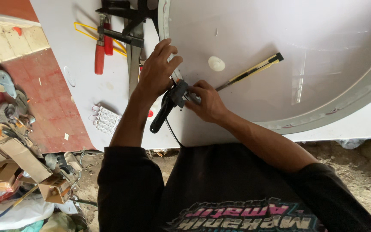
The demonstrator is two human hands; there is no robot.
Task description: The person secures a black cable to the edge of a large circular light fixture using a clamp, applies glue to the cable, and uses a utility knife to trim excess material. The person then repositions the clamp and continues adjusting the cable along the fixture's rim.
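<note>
My left hand (156, 71) presses down on the metal rim (165, 25) of a large round white panel (280, 38), fingers spread over the edge. My right hand (205, 99) grips the front of a black corded hand tool (168, 105) held against the rim just below my left hand. The tool's handle points down and to the left, and its black cord runs toward my body. A yellow and black utility knife (254, 68) lies on the panel to the right of my hands, next to a small white disc (216, 63).
A red-handled clamp (101, 47) and black bar clamp (123, 36) lie on the white table (86, 81) at upper left, with a strip of small white modules (104, 119) below. Cardboard boxes, rags and clutter (13, 163) cover the floor at left.
</note>
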